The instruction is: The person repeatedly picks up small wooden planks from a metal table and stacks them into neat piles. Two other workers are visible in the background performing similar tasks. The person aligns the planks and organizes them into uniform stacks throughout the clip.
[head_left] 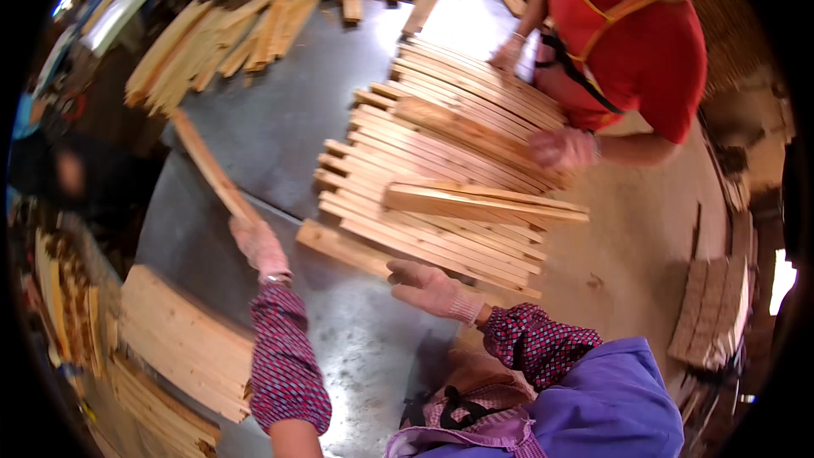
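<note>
My left hand (259,248), in a pale glove, is closed around the near end of a long wooden strip (206,161). That strip slants away to the far left over the grey metal table (339,331). My right hand (431,288), also gloved, has its fingers stretched out and holds nothing. It hovers beside the near edge of a row of wooden strips (424,153) laid side by side. A separate wooden strip (339,248) lies just beyond its fingertips. Loose strips (475,202) rest crosswise on top of the row.
Across the table a person in a red top (636,51) has gloved hands at the row's far right edge. Piled strips (229,38) cover the far left of the table. Stacked boards (182,331) stand at the near left, and a bundle (708,309) sits at the right.
</note>
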Available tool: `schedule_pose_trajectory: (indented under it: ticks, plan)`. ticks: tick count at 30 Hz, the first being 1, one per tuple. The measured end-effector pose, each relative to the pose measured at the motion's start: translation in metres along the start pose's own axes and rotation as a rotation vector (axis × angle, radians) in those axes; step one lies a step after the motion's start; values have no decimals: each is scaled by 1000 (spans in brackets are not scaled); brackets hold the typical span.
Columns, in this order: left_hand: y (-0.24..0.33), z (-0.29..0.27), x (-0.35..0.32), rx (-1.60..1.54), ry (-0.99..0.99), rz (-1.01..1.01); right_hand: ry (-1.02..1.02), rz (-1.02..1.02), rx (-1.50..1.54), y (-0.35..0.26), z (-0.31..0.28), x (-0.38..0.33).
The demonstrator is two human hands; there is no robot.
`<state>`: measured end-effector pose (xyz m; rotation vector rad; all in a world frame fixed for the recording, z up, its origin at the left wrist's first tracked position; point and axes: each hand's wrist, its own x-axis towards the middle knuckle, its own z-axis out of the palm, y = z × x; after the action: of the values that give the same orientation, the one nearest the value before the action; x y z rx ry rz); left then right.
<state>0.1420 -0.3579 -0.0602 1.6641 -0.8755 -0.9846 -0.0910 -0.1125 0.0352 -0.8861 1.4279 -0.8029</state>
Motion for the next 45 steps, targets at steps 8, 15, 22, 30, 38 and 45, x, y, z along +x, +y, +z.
schedule_pose_trajectory:
  ticks: [8, 15, 22, 30, 38, 45]
  plan:
    - [40, 89, 34, 660, -129, 5, 610, -91, -984, 13, -161, -41]
    - [25, 80, 46, 381, -390, 23, 231, -75, -1844, 74, -180, 10]
    - [48, 21, 22, 877, -280, 193, 266, -284, -1155, 55, -105, -13]
    - [45, -90, -236, -109, -481, -7, 293, 162, -1094, 19, -67, -50]
    - [-43, -102, -370, -76, -597, -595, 6, 135, -679, 46, -8, -66]
    - [-42, -112, -367, -12, -546, -592, 68, 202, -208, 45, 35, -108]
